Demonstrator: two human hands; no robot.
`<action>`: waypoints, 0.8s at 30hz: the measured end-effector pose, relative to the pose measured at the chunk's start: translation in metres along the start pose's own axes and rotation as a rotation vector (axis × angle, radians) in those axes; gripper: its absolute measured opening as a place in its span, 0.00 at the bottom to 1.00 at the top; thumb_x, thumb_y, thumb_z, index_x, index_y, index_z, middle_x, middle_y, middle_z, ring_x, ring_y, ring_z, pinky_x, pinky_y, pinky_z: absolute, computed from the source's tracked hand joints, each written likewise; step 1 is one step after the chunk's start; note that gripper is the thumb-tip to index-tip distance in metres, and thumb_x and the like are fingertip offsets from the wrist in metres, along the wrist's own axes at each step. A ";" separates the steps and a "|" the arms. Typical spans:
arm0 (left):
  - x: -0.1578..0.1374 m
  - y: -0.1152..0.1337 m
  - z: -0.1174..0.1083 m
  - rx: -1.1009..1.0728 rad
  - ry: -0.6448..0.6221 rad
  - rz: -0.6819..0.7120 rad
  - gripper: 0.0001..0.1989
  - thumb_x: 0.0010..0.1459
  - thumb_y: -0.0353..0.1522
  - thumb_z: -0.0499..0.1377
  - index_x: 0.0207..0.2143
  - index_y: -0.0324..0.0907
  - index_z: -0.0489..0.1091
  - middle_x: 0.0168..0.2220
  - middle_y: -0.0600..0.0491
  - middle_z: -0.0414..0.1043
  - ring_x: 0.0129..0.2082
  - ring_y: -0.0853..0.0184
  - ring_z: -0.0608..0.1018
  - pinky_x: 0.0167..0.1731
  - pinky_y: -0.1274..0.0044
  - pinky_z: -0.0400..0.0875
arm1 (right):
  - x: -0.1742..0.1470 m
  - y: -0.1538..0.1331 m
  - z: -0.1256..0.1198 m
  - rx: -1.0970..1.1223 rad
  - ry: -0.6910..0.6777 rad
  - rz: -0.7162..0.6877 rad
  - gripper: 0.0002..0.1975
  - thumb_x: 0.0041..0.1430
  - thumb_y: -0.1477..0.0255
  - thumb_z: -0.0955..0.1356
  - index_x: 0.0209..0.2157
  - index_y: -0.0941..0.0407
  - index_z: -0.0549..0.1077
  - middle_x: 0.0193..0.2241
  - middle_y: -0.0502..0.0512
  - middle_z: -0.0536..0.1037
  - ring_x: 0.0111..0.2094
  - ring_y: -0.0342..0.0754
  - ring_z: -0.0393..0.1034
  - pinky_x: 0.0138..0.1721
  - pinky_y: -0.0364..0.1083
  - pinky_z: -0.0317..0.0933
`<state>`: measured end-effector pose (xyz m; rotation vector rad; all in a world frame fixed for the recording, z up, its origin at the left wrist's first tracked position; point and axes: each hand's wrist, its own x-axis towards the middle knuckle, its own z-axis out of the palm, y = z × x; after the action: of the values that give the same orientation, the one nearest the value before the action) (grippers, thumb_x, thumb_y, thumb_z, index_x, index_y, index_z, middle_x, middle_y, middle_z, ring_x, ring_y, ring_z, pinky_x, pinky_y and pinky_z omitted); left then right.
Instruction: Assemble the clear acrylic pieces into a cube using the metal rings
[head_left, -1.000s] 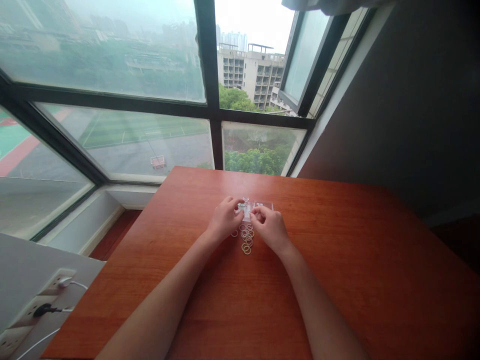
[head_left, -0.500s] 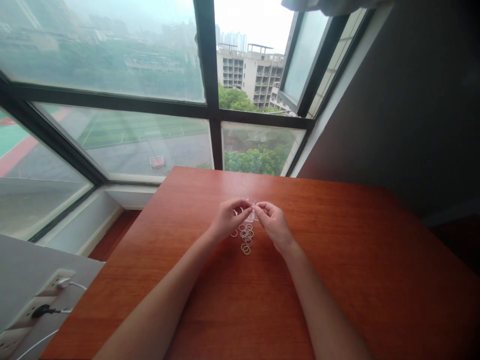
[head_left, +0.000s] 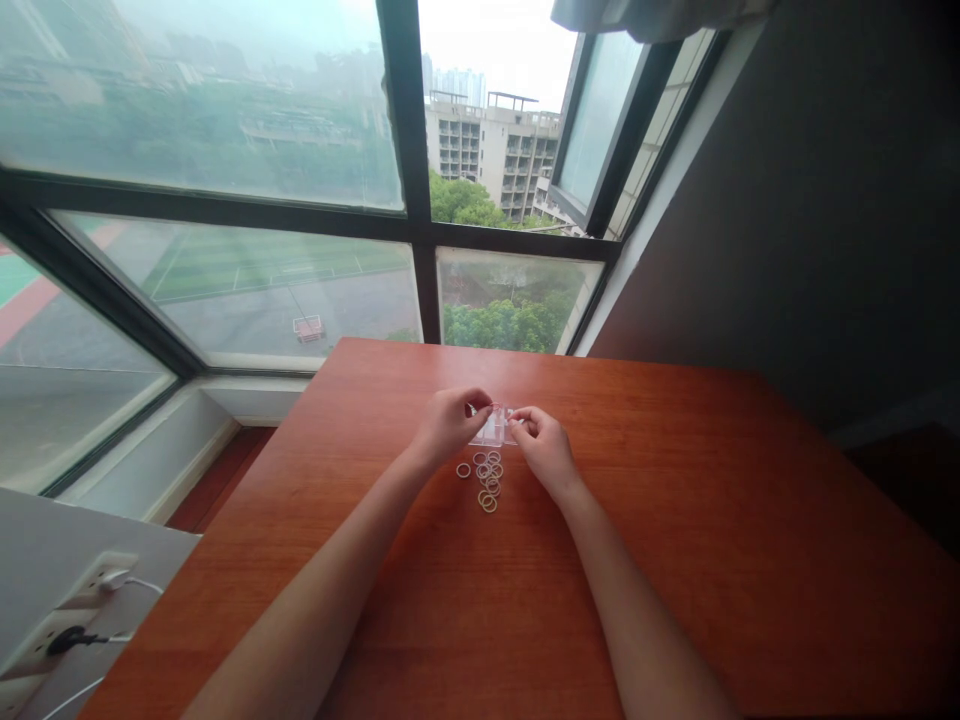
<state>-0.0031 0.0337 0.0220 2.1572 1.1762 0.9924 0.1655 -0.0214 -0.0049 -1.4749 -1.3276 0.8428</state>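
Observation:
A clear plastic box (head_left: 489, 433) with compartments lies on the table between my hands, partly covered by my fingers. At its left side, my left hand (head_left: 450, 428) has thumb and forefinger pinched together over the far part of the box. Any item in that pinch is too small to make out. My right hand (head_left: 547, 445) is at the box's right side with its fingertips closed together; what they hold is unclear. Just on the near side of the box lie several thin pale and yellowish rings (head_left: 489, 486), overlapping in a cluster. One ring (head_left: 463, 470) lies apart to the left.
The reddish-brown wooden table (head_left: 480, 610) extends under both forearms. Beyond its far edge stand dark-framed windows (head_left: 424, 290), with a dark wall (head_left: 750, 250) to the right. Plugs and cables sit in wall sockets (head_left: 71, 630) at lower left.
My hands have moved apart from their meeting point, the left one leftward, baring more of the clear box. The lone ring is now fully visible. The whole view has shifted slightly.

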 end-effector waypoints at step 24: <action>-0.006 -0.013 -0.022 0.101 0.024 -0.043 0.07 0.54 0.29 0.58 0.33 0.40 0.76 0.29 0.53 0.76 0.27 0.70 0.73 0.28 0.80 0.65 | -0.025 -0.028 0.012 -0.731 -0.279 -0.210 0.08 0.58 0.65 0.66 0.35 0.51 0.76 0.29 0.51 0.78 0.30 0.47 0.70 0.31 0.43 0.55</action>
<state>-0.0292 0.0364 0.0245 2.1938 1.3044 0.9623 0.1407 -0.0441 0.0153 -1.7496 -2.1080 0.4429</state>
